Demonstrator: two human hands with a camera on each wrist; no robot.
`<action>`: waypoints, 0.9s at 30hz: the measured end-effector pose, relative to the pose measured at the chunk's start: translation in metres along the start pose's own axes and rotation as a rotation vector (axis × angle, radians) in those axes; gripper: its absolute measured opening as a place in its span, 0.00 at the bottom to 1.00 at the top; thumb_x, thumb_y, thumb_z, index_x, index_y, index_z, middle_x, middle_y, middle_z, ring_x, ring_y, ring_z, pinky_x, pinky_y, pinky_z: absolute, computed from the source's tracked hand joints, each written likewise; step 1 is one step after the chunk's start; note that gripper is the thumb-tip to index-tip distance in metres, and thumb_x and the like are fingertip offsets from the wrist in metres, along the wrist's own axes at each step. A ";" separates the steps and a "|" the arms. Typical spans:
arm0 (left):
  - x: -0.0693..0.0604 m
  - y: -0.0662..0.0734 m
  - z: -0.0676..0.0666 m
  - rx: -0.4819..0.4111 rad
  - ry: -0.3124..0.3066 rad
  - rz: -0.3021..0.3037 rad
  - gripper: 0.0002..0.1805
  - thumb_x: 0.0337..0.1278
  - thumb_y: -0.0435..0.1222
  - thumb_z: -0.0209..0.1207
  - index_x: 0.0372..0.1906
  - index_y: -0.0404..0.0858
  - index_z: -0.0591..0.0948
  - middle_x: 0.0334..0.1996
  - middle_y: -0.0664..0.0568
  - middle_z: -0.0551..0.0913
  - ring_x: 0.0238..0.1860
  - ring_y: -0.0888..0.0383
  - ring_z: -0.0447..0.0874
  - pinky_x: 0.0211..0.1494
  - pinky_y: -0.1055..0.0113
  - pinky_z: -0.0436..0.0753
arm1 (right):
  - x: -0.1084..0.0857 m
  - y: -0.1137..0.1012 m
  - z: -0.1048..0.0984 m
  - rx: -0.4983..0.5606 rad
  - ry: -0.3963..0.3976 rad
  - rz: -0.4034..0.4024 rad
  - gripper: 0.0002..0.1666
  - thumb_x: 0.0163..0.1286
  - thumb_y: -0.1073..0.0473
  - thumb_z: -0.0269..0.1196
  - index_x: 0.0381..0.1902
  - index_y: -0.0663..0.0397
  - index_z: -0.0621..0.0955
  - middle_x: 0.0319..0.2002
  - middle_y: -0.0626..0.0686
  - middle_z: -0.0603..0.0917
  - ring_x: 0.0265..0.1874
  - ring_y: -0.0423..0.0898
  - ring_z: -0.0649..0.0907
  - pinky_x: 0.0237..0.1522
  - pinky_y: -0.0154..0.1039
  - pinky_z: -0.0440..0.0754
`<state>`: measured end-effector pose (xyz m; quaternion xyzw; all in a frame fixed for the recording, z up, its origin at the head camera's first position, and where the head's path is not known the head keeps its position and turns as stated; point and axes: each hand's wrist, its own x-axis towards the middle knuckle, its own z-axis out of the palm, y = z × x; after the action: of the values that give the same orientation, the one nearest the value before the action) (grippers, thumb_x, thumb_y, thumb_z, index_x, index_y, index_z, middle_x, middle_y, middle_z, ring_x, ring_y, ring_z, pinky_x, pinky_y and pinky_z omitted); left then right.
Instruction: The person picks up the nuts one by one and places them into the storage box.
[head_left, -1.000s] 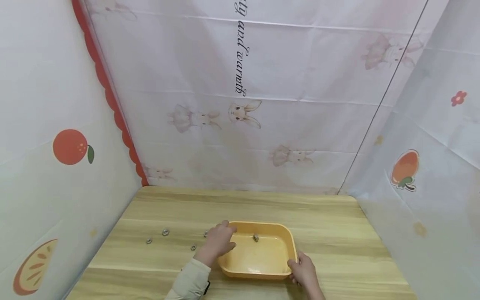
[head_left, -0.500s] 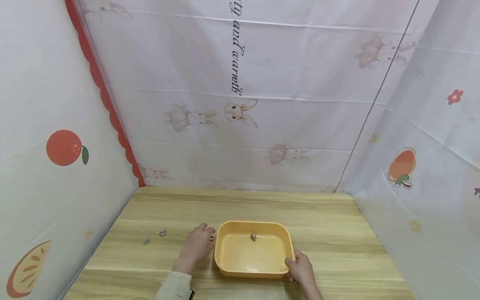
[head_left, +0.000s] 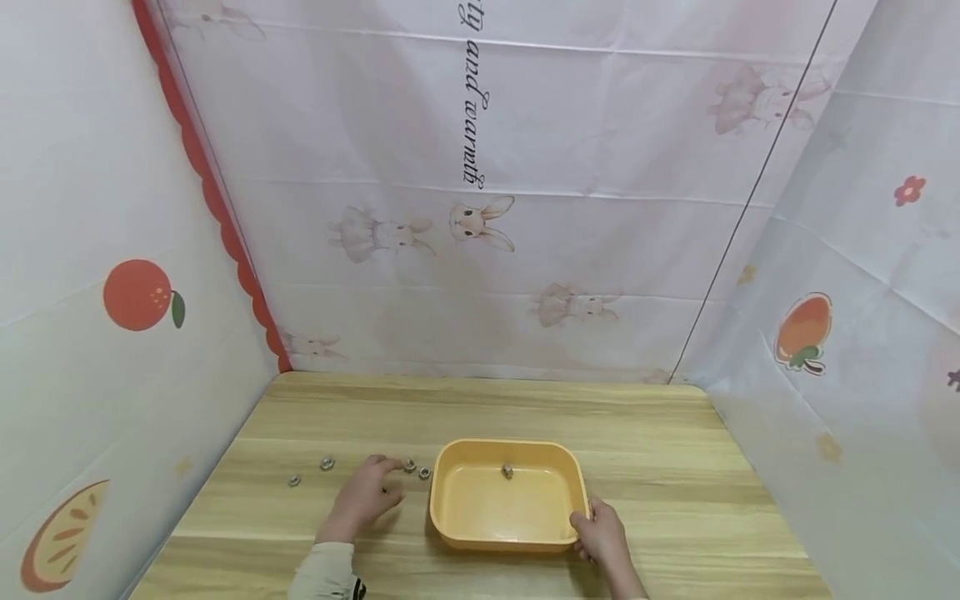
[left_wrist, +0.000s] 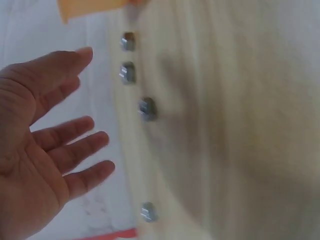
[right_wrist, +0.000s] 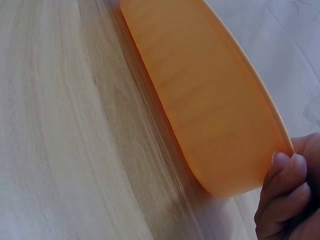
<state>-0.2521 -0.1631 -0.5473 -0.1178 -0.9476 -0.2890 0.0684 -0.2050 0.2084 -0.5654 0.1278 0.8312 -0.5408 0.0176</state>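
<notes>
While "and warmth" lettering [head_left: 472,117] runs down upper centre, a yellow tray [head_left: 498,508] stretches left-to-right at lower centre, right hand [head_left: 602,534] gripping it, left hand [head_left: 364,495] spread beside nuts [head_left: 409,466]

Four nuts [left_wrist: 147,109] (slightly blurred) near left hand [left_wrist: 37,167]

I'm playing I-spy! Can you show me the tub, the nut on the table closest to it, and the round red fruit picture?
Tub [head_left: 504,515]: head view, on its bare inside bottom.
Nut [left_wrist: 128,42]: left wrist view, on its side.
Fruit [head_left: 137,295]: head view, mid red part.
</notes>
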 end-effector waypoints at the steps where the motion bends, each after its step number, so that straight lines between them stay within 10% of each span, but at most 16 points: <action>1: -0.001 -0.004 0.000 -0.044 -0.008 -0.014 0.25 0.40 0.33 0.70 0.49 0.36 0.80 0.52 0.35 0.74 0.52 0.39 0.73 0.53 0.45 0.73 | -0.001 0.000 0.000 -0.003 0.002 -0.002 0.05 0.57 0.67 0.54 0.23 0.60 0.69 0.10 0.52 0.73 0.05 0.40 0.70 0.08 0.30 0.66; 17: -0.012 -0.044 0.009 -0.575 -0.009 -0.342 0.36 0.28 0.23 0.71 0.54 0.26 0.73 0.44 0.39 0.78 0.42 0.49 0.76 0.46 0.57 0.78 | -0.005 -0.007 -0.002 0.008 0.014 0.000 0.07 0.57 0.66 0.54 0.22 0.59 0.67 0.10 0.52 0.73 0.06 0.40 0.70 0.07 0.30 0.66; 27: -0.005 -0.058 0.011 -0.566 -0.021 -0.367 0.23 0.31 0.23 0.71 0.42 0.28 0.81 0.29 0.49 0.80 0.31 0.56 0.77 0.34 0.67 0.78 | -0.007 -0.007 0.001 0.008 0.020 0.010 0.08 0.56 0.66 0.54 0.21 0.58 0.67 0.09 0.52 0.73 0.05 0.40 0.70 0.07 0.30 0.66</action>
<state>-0.2629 -0.2043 -0.5879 0.0374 -0.8357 -0.5471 -0.0297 -0.1997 0.2037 -0.5580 0.1373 0.8286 -0.5427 0.0112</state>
